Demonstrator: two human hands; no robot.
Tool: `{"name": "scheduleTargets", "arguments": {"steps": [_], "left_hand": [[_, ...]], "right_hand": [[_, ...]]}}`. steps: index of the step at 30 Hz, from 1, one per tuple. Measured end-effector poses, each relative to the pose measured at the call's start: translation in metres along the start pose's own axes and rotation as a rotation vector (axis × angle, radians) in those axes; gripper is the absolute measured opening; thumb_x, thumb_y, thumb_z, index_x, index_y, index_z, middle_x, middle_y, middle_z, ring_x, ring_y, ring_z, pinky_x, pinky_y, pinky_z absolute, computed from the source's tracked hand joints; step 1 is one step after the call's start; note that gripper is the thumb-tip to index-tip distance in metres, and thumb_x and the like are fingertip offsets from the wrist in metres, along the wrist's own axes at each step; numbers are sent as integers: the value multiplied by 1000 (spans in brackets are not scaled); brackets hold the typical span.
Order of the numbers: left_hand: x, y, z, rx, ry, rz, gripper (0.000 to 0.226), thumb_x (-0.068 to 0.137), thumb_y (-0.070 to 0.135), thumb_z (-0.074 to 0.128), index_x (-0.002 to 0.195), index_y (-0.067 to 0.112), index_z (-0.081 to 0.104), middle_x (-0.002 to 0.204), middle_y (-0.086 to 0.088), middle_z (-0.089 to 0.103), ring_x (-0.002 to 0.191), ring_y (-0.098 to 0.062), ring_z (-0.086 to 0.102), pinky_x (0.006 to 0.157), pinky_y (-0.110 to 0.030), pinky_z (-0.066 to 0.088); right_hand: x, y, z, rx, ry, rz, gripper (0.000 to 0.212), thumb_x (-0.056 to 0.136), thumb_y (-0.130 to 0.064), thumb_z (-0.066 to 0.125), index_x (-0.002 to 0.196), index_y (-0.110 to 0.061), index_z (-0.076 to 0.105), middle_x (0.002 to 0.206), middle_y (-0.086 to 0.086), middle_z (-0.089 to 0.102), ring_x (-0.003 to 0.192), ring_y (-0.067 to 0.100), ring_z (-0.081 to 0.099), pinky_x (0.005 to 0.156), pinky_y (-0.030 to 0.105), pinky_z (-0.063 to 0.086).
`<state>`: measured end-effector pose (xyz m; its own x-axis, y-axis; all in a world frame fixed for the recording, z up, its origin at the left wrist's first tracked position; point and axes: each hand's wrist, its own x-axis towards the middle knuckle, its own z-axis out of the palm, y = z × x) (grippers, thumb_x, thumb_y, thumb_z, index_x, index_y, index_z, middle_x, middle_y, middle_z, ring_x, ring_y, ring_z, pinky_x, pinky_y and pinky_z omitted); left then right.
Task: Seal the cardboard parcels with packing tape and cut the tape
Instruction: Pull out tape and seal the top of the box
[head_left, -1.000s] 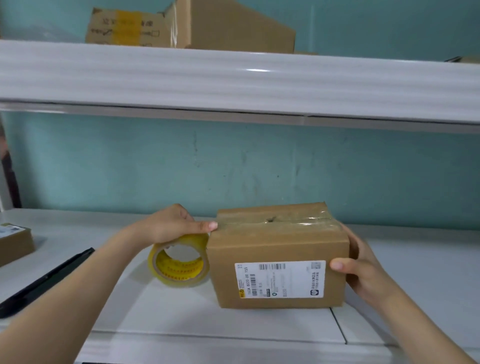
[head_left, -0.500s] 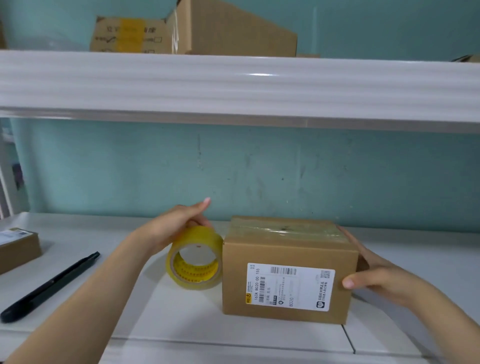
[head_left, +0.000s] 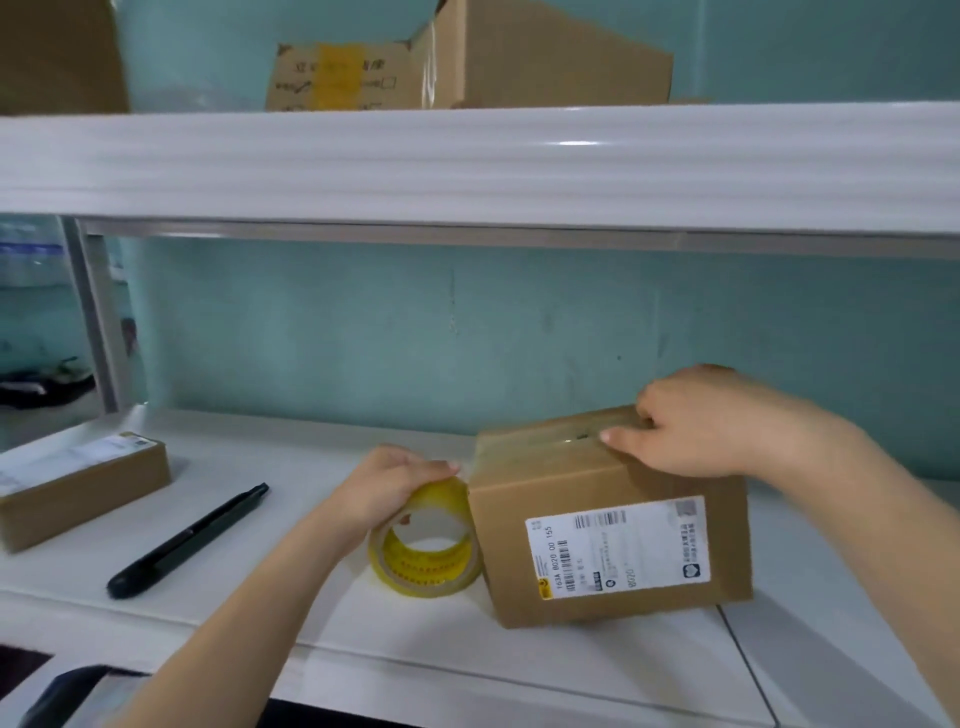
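Note:
A brown cardboard parcel (head_left: 613, 551) with a white shipping label stands on the white shelf (head_left: 291, 587), a strip of clear tape across its top. My right hand (head_left: 696, 426) rests on the parcel's top with fingers curled over the taped seam. A roll of clear tape with a yellow core (head_left: 426, 545) stands on edge against the parcel's left side. My left hand (head_left: 389, 483) grips the roll from above. A black utility knife (head_left: 187, 540) lies on the shelf to the left, apart from both hands.
A flat brown parcel (head_left: 78, 483) with a label lies at the far left. An upper shelf (head_left: 467, 166) overhangs the work area and carries larger cardboard boxes (head_left: 519, 62). A grey upright post (head_left: 98, 322) stands at the left; the teal wall is behind.
My right hand left the parcel's right side and now lies on its top. The parcel has turned slightly. My left hand stays on the tape roll beside it.

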<state>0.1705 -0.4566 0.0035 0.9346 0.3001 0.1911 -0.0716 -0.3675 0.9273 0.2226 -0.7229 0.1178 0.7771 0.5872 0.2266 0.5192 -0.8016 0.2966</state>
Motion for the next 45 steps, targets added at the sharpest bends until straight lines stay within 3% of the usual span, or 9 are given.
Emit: {"name": "scheduleTargets", "arguments": {"steps": [4,7,10,14,20,24,33,38,45], "left_hand": [[1,10,3,-81,-23,68,27,73,34,73,55,15,66,47,0,53,44,-11,50,45,-19,42],[-5,5,-3,-149,-173,112,35,63,44,69,53,11,66,48,-5,58,46,-14,54,49,-21,45],[-12,-11,-10,-261,-277,68,47,66,51,70,61,5,70,47,-13,59,45,-22,58,50,-24,49],[-16,-17,-20,-421,-222,50,49,52,55,81,51,10,61,40,-8,47,33,-18,43,42,-21,38],[-5,-1,-45,135,-89,42,56,55,54,82,41,15,44,33,-2,34,26,-14,30,35,-14,24],[-3,-12,-39,121,-144,13,54,58,50,82,39,17,44,32,3,34,26,-12,27,35,-13,23],[0,-22,-34,-90,1,13,69,75,75,46,64,12,70,60,-8,64,57,-19,60,57,-27,46],[-2,-11,-61,-190,85,-34,59,93,52,33,75,8,69,64,-6,67,54,-14,60,57,-27,42],[-45,0,-95,-256,291,-12,47,98,36,37,78,3,64,65,-9,66,54,-16,59,61,-29,42]], "right_hand": [[15,-10,25,126,-98,-160,47,93,-45,29,134,-23,37,153,11,24,141,22,23,111,42,23],[14,-12,39,404,-284,-228,54,94,-58,19,145,-45,9,159,-4,-4,145,10,-5,118,43,0],[10,-6,47,370,-299,-223,91,58,-92,16,140,-55,0,158,-9,5,145,14,3,116,44,6],[15,-3,50,313,-296,-260,106,50,-93,44,137,-59,-6,154,-11,13,142,16,11,115,45,14],[19,1,52,401,-286,-271,104,50,-85,56,136,-62,3,145,-13,26,138,14,19,113,40,22],[18,0,53,417,-263,-266,105,48,-86,57,136,-62,5,151,-10,22,140,14,16,114,41,19],[8,1,43,623,-237,-252,97,57,-80,52,142,-46,21,149,-20,26,133,1,27,103,18,22],[8,-4,28,520,-130,-236,95,61,-78,48,144,-36,27,152,-12,28,138,7,26,108,20,18],[19,-58,8,810,288,-352,43,83,-39,64,122,-22,58,129,-5,58,120,9,52,98,23,39]]}}
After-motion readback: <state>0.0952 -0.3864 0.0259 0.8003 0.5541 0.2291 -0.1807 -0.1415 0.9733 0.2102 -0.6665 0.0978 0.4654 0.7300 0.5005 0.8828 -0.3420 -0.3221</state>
